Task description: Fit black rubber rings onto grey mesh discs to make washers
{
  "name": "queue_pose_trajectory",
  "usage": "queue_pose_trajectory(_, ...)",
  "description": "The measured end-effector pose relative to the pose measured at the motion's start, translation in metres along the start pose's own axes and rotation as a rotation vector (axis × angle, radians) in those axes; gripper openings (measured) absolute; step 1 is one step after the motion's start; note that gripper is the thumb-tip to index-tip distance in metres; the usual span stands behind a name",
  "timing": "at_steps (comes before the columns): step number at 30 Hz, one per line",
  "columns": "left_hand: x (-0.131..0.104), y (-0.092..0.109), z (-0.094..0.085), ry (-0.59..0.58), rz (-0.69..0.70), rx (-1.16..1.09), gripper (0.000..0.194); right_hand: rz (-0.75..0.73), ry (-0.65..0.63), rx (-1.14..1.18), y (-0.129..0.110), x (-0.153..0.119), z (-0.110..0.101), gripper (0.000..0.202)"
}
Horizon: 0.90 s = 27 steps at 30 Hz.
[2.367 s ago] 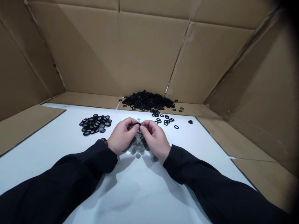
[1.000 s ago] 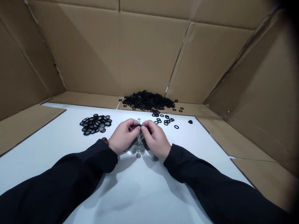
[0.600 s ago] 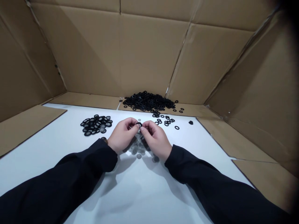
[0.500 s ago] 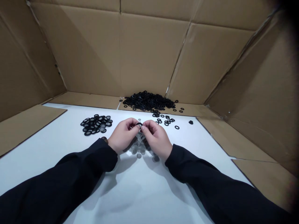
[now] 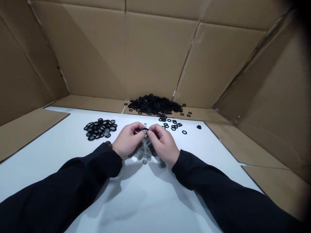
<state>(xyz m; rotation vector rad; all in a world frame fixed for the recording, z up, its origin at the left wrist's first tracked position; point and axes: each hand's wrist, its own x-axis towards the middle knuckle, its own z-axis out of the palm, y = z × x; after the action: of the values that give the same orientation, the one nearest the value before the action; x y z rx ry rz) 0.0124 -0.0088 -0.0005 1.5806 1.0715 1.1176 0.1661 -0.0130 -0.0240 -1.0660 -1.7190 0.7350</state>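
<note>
Between the fingertips of both hands is a small black rubber ring, partly covered by the thumbs. My left hand pinches its left side, and my right hand pinches its right side. Whether a disc sits inside the ring cannot be made out. Below the hands lies a loose heap of thin grey mesh discs, partly hidden by the palms. To the left of my left hand is a pile of black rings with grey discs in them.
A big heap of black rings rests on the cardboard strip at the back. Several loose rings spread onto the white table behind my right hand. A small black clump lies farther right. Cardboard walls stand around the table.
Almost nothing differs. Both hands keep their pinch on the black ring, with only a very slight shift of the fingers and of the view.
</note>
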Motion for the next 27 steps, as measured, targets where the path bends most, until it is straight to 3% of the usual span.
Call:
queue_pose_trajectory(10,0.0011,-0.0017,-0.0017,-0.031,-0.024,-0.002,0.015,0.005,-0.001,0.048,0.0055,0.0008,0.0001,0.019)
queue_pose_trajectory(15,0.0025,-0.0009,-0.0022,-0.004,0.003,0.022,0.015,-0.17,0.018,-0.138,0.0044,-0.0015,-0.0029,0.011)
queue_pose_trajectory(18,0.0022,0.0008,-0.0011,0.008,-0.011,-0.037,0.017,-0.284,0.044,-0.206,0.0033,-0.0011,-0.0031,0.023)
queue_pose_trajectory(27,0.0005,-0.0001,0.0005,-0.129,-0.08,-0.095,0.018,-0.428,0.074,-0.293,0.0081,0.0041,-0.008,0.021)
